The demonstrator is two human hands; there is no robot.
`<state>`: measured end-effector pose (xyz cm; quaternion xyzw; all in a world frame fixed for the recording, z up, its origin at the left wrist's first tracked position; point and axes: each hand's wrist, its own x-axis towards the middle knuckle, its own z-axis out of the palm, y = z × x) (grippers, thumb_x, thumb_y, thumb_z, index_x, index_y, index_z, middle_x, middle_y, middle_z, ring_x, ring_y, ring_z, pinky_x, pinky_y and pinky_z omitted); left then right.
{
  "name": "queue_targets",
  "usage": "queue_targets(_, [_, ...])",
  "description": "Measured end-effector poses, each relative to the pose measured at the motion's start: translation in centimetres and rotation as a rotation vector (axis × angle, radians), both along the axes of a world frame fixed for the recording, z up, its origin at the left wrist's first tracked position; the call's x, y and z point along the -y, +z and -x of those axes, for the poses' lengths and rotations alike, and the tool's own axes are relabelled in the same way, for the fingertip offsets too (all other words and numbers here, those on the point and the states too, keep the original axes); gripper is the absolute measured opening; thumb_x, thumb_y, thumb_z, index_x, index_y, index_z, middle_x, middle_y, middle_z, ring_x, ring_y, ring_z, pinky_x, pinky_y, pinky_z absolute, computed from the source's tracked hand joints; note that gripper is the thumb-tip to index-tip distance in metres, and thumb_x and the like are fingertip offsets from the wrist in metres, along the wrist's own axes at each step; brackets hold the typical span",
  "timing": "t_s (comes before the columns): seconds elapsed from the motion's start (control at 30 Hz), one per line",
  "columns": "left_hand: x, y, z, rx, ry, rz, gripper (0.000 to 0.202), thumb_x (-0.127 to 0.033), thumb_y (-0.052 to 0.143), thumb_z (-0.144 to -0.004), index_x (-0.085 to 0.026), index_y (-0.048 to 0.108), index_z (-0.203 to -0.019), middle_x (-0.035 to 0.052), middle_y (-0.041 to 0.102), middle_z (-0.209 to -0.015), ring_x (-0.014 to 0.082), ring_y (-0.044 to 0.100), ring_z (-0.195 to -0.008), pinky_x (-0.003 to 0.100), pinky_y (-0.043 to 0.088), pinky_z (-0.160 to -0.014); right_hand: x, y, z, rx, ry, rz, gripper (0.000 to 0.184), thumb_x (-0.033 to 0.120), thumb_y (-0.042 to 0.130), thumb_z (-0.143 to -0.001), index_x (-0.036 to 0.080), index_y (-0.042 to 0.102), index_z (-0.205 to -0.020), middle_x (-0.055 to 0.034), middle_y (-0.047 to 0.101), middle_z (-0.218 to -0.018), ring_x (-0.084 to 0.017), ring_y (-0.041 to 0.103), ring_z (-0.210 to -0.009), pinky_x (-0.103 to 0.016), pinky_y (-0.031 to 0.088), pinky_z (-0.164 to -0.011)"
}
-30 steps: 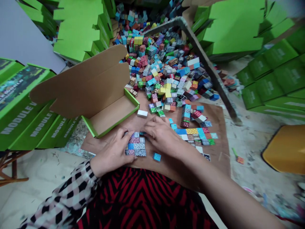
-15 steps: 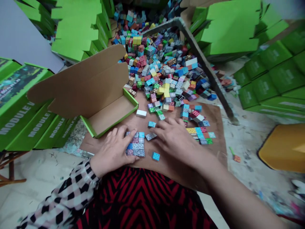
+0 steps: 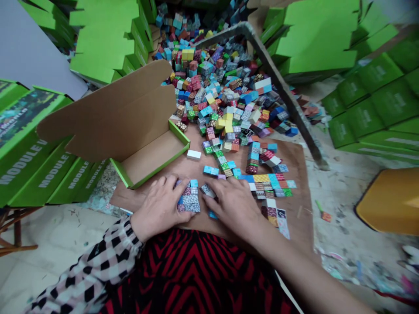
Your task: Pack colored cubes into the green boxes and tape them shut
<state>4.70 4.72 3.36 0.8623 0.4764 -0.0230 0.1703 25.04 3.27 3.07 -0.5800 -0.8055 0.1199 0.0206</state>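
A small square grid of patterned blocks [image 3: 191, 199] in grey, blue and purple lies on the brown cardboard. My left hand [image 3: 160, 203] curls against its left side, index finger near the top and thumb along the bottom edge. Just right of the grid, a grey patterned block [image 3: 207, 190] sits between the thumb and index finger of my right hand [image 3: 234, 203]. A light blue block [image 3: 212, 215] shows partly under that hand. Above it lie a blue block [image 3: 211, 170] and, further left, a white block [image 3: 194, 154].
An open green-edged box [image 3: 153, 159] with a raised cardboard lid stands at left. Beyond is a large pile of colourful blocks [image 3: 216, 96], crossed by a metal bar [image 3: 281, 83]. Several blocks [image 3: 270, 181] lie right on the cardboard sheet [image 3: 297, 218]. Green boxes [image 3: 36, 170] flank both sides; a yellow stool [image 3: 389, 200] is far right.
My right hand has moved slightly right and toward me, uncovering blocks beyond it and partly covering the light blue block. My left hand has shifted a little right along the grid.
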Motion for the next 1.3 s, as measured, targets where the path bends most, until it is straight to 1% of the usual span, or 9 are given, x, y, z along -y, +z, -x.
queue_targets(0.13, [0.2,0.1,-0.2,-0.049,0.03,-0.034,0.069,-0.05,0.062,-0.074,-0.021,0.043,-0.134,0.01,0.049,-0.115,0.0299,0.047,-0.099,0.045,0.04,-0.086,0.4,-0.3,0.5,-0.049,0.032,0.008,0.03,0.036,0.045,-0.094,0.02,0.068,-0.103,-0.0081,0.071,-0.1,-0.026,0.057,-0.098,-0.039,0.035,-0.085])
queue_targets(0.4, [0.1,0.1,-0.2,-0.074,0.048,-0.046,0.07,-0.05,0.06,-0.076,-0.019,0.042,-0.136,0.0105,0.05,-0.113,0.0304,0.047,-0.099,0.046,0.04,-0.085,0.9,-0.6,0.7,-0.104,0.02,0.104,0.03,0.021,0.041,-0.094,0.019,0.067,-0.11,-0.0069,0.071,-0.097,-0.023,0.06,-0.092,-0.035,0.039,-0.081])
queue_targets(0.53, [0.1,-0.1,0.0,-0.061,0.045,-0.039,0.071,-0.051,0.061,-0.076,-0.019,0.042,-0.136,0.0112,0.049,-0.113,0.031,0.047,-0.099,0.047,0.041,-0.085,1.0,0.4,-0.2,-0.104,-0.004,0.111,0.029,0.024,0.041,-0.094,0.019,0.065,-0.108,-0.0093,0.069,-0.1,-0.024,0.059,-0.094,-0.037,0.041,-0.081])
queue_targets(0.63, [0.1,-0.3,0.1,-0.048,0.051,-0.023,0.075,-0.055,0.061,-0.075,-0.021,0.04,-0.138,0.012,0.049,-0.116,0.032,0.046,-0.101,0.048,0.04,-0.086,1.3,1.5,-1.1,-0.056,0.09,0.188,0.019,0.03,0.053,-0.089,0.019,0.066,-0.096,-0.0092,0.067,-0.1,-0.026,0.057,-0.098,-0.04,0.041,-0.084])
queue_targets(0.8, [0.0,-0.6,0.1,-0.002,0.074,-0.022,0.075,-0.061,0.061,-0.074,-0.022,0.043,-0.136,0.0114,0.048,-0.116,0.032,0.045,-0.101,0.047,0.039,-0.086,1.6,2.3,-1.5,-0.014,0.154,0.259,0.011,0.022,0.056,-0.086,0.019,0.066,-0.086,-0.0062,0.067,-0.09,-0.024,0.06,-0.09,-0.039,0.042,-0.083])
queue_targets(0.93, [0.1,-0.6,0.0,-0.035,0.065,-0.055,0.073,-0.058,0.063,-0.073,-0.023,0.044,-0.134,0.01,0.049,-0.115,0.0298,0.047,-0.099,0.045,0.04,-0.085,0.4,2.3,-1.1,-0.09,0.068,0.108,0.021,0.025,0.049,-0.092,0.018,0.066,-0.102,-0.0084,0.068,-0.098,-0.023,0.061,-0.093,-0.035,0.043,-0.082])
queue_targets(1.03, [0.1,-0.5,-0.1,-0.052,0.066,-0.068,0.074,-0.058,0.064,-0.073,-0.023,0.043,-0.135,0.0103,0.049,-0.116,0.0301,0.047,-0.1,0.045,0.041,-0.085,-1.1,2.1,-0.4,0.002,0.063,0.014,0.025,0.018,0.048,-0.092,0.016,0.065,-0.11,-0.0112,0.067,-0.101,-0.025,0.06,-0.095,-0.037,0.043,-0.082])
queue_targets(1.13, [0.1,-0.4,-0.1,-0.055,0.063,-0.055,0.073,-0.056,0.064,-0.074,-0.023,0.043,-0.136,0.0107,0.049,-0.116,0.0305,0.047,-0.101,0.046,0.041,-0.086,-2.3,1.6,0.4,0.079,0.138,0.03,0.026,0.012,0.048,-0.089,0.017,0.067,-0.106,-0.011,0.066,-0.098,-0.026,0.059,-0.093,-0.038,0.042,-0.08])
queue_targets(1.3, [0.0,-0.5,0.0,-0.038,0.063,-0.025,0.074,-0.057,0.063,-0.074,-0.023,0.042,-0.137,0.0111,0.048,-0.117,0.0309,0.047,-0.101,0.047,0.04,-0.086,-2.8,0.6,0.7,-0.02,0.187,0.119,0.032,0.007,0.049,-0.085,0.016,0.065,-0.112,-0.0097,0.066,-0.096,-0.022,0.059,-0.09,-0.034,0.042,-0.082])
